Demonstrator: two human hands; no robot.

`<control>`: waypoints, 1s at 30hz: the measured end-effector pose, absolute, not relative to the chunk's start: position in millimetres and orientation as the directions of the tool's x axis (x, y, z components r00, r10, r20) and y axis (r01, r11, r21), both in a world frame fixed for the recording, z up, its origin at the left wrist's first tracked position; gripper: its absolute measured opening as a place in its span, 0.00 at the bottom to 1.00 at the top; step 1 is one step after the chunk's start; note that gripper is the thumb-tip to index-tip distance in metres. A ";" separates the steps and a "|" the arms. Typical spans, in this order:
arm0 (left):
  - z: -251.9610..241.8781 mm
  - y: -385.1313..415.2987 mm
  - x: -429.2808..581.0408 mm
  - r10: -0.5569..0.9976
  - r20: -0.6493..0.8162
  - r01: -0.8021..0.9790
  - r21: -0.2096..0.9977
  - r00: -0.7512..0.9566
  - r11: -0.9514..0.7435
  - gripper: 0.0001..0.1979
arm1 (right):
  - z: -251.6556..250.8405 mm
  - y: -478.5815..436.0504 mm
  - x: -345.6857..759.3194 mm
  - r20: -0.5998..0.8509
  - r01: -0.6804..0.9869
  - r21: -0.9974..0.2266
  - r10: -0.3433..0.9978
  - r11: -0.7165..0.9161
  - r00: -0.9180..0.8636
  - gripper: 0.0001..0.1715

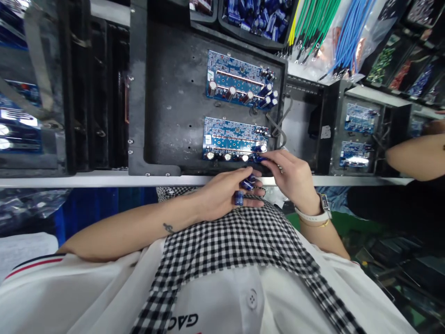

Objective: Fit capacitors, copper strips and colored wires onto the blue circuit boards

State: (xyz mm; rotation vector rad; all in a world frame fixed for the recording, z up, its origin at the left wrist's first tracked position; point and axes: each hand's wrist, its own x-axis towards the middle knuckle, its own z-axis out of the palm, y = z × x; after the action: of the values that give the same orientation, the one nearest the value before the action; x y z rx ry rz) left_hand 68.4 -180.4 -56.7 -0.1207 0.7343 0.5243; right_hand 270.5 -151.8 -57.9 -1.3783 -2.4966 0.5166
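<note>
Inside a flat black tray [170, 93], the right hand [292, 176] pinches a blue cylindrical capacitor [258, 158] at the near-right corner of a blue rectangular circuit board [234, 142], just beyond the left hand [224, 191] loosely cupping blue cylinders [238, 198].

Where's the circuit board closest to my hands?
It's near the head view's centre: the lower board in the black tray, your right hand at its near right corner.
</note>
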 end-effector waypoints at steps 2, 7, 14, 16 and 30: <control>-59.1 -182.1 68.2 0.430 -0.623 -0.502 0.069 0.653 0.862 0.13 | -63.9 -146.0 272.8 0.013 0.762 -0.417 0.841 0.496 -0.541 0.12; -63.1 -186.3 66.6 0.496 -0.555 -0.502 0.156 0.668 0.851 0.09 | -64.1 -143.1 272.5 -0.008 0.772 -0.334 0.818 0.540 -0.575 0.13; -62.2 -184.5 64.3 0.542 -0.575 -0.353 0.414 0.613 0.839 0.08 | -55.6 -154.9 270.9 0.046 0.753 -0.280 0.792 0.595 -0.609 0.19; -63.2 -183.3 63.4 0.556 -0.563 -0.279 0.504 0.611 0.817 0.10 | -40.2 -160.0 269.1 0.022 0.704 -0.440 0.790 0.558 -0.613 0.22; -60.8 -181.6 68.6 0.511 -0.574 -0.361 0.363 0.640 0.859 0.11 | -70.5 -135.8 277.5 0.095 0.792 -0.434 0.896 0.430 -0.434 0.10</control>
State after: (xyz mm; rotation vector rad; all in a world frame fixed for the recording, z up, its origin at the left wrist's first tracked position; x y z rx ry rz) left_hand 68.6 -181.6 -60.8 0.2236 0.7213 0.5021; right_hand 277.5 -135.8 -70.5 -1.4529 -2.3754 0.4713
